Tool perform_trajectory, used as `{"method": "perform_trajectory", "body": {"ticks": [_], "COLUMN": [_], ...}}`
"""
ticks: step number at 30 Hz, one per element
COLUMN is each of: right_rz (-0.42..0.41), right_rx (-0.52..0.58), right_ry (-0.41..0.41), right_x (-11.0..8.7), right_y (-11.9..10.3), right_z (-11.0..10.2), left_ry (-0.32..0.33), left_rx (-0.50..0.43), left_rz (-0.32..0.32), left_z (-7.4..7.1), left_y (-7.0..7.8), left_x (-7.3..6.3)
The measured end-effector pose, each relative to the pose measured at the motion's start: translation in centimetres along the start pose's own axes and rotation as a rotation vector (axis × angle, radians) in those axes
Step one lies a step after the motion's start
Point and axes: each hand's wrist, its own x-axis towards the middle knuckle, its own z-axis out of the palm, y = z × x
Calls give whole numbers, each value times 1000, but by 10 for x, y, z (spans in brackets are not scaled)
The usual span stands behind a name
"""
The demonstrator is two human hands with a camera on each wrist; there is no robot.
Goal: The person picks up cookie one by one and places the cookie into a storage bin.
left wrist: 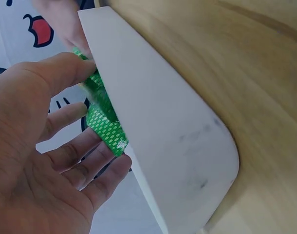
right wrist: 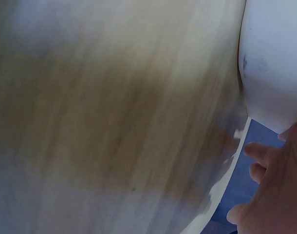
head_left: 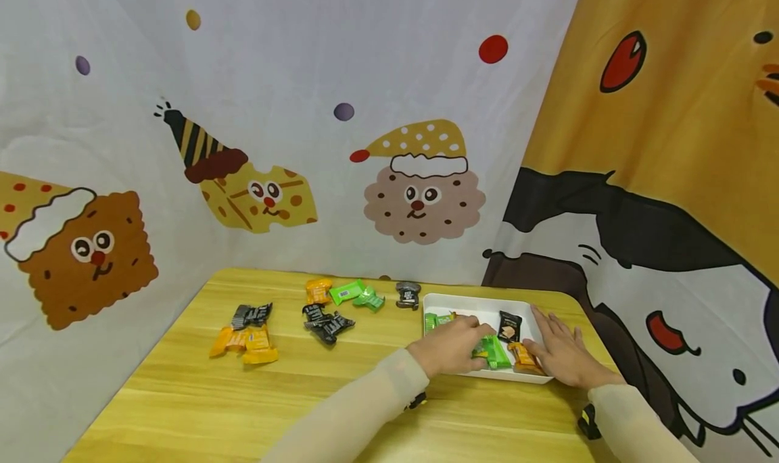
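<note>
A white tray (head_left: 487,302) on the table holds several small wrapped snacks. My left hand (head_left: 450,347) reaches over its near side, thumb and fingers spread about the green packets (head_left: 496,353). In the left wrist view the thumb and fingertips lie right at the green wrapper (left wrist: 107,131), partly hidden by the tray wall (left wrist: 158,107). My right hand (head_left: 566,351) rests at the tray's right edge, fingers extended, thumb near an orange packet (head_left: 525,358). Behind that is a black packet (head_left: 510,326). Another green packet (head_left: 437,321) lies at the tray's left end.
Left on the wooden table (head_left: 201,409) lie orange packets (head_left: 258,345) with black packets (head_left: 251,315). Farther right are more black packets (head_left: 328,324), an orange packet (head_left: 318,290), green packets (head_left: 368,299) and a single black packet (head_left: 408,294). A printed curtain (head_left: 292,57) hangs behind.
</note>
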Motion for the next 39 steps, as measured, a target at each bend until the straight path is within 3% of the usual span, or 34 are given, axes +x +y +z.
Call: {"method": "perform_trajectory", "body": {"ticks": [10, 18, 28, 39], "right_rz": [-6, -7, -8, -2], "right_rx": [-12, -6, -4, 1], "right_ry": [2, 3, 9, 1], "right_x": [0, 0, -2, 0], "right_y": [1, 3, 0, 2], "right_z": [1, 2, 0, 2], "left_ry": [-3, 22, 46, 61], "left_rx": [-3, 22, 32, 50], "left_rz": [-24, -39, -56, -173], "left_z": [0, -6, -11, -18], "left_y": [2, -6, -26, -63], "left_x": [-1, -9, -18, -30]}}
